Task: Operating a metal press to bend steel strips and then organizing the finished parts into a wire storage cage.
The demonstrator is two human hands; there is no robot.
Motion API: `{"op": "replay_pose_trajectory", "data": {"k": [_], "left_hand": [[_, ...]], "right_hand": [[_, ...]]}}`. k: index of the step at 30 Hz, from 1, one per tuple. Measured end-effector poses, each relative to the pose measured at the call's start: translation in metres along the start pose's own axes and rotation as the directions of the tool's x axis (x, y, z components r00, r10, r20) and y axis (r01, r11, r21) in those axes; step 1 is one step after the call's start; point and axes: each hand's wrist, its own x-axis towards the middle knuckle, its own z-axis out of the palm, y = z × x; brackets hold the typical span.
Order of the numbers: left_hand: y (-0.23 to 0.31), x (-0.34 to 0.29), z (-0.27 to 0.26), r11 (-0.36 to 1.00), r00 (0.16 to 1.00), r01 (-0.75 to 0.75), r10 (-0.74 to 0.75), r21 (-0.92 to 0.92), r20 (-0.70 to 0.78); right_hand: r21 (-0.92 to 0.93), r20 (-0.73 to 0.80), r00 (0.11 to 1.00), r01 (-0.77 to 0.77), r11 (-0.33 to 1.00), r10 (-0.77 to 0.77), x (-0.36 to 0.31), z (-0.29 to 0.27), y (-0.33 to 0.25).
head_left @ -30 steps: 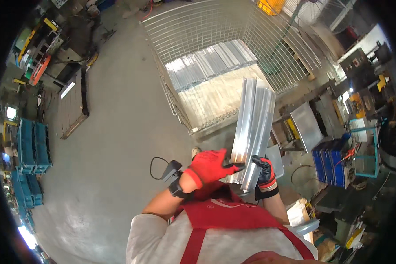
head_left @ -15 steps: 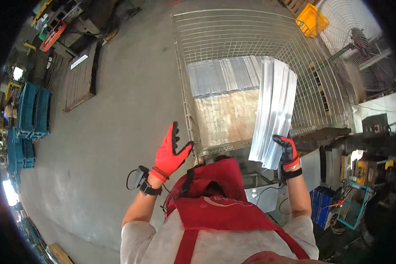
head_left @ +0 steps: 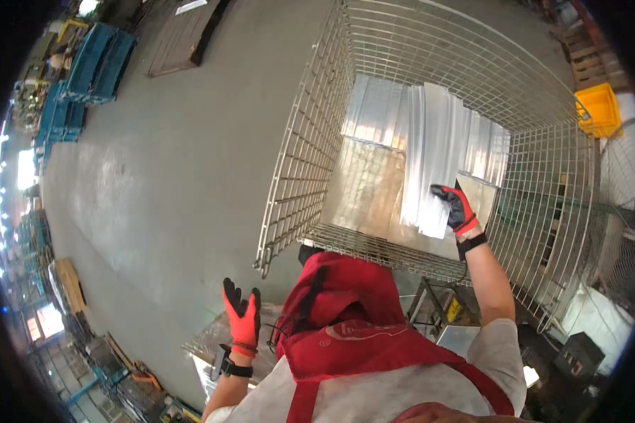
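Note:
My right hand (head_left: 460,210), in a red glove with black palm and fingers, grips the near end of a bundle of long, shiny metal strips (head_left: 428,155) by its right edge. The bundle is inside the wire mesh cage (head_left: 289,180), and its far end overlaps a row of similar metal strips (head_left: 379,113) along the far side. Brown cardboard (head_left: 363,185) covers the nearer part of the cage floor. Whether the held bundle rests on anything is hard to tell. Left of my red apron, my left hand (head_left: 242,319) is gloved alike, open and holding nothing, with fingers apart.
A yellow plastic basket (head_left: 598,111) hangs at the cage's right far corner. Blue crates (head_left: 99,63) are stacked at the far left, near a brown wooden board (head_left: 188,39) on the grey floor. Just beyond my apron runs the cage's near rim (head_left: 381,255).
My view has swung toward the cage, which now appears larger. My right hand has carried the strips farther into it. My left hand has dropped lower and away from the cage's edge.

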Motion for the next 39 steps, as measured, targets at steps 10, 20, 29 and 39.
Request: {"op": "replay_pose_trajectory", "data": {"k": [10, 20, 29, 39], "left_hand": [[0.074, 0.054, 0.076, 0.858, 0.925, -0.38, 0.345, 0.346, 0.16], [-0.039, 0.048, 0.159, 0.858, 0.876, -0.363, 0.182, 0.362, 0.447], [-0.013, 0.092, 0.37, 0.588, 0.681, 0.725, -0.534, -0.359, 0.501], [-0.091, 0.22, 0.496, 0.185, 0.627, 0.778, -0.31, -0.601, 0.715]], "right_hand": [[-0.172, 0.073, 0.995, 0.073, 0.982, -0.062, 0.183, -0.043, 0.015], [-0.234, -0.041, 0.999, 0.011, 0.972, -0.021, 0.324, -0.096, 0.067], [-0.561, 0.058, 0.996, 0.085, 0.824, -0.063, 0.289, -0.127, 0.002], [-0.291, 0.041, 0.993, 0.117, 0.95, -0.109, 0.328, -0.1, 0.017]]}}
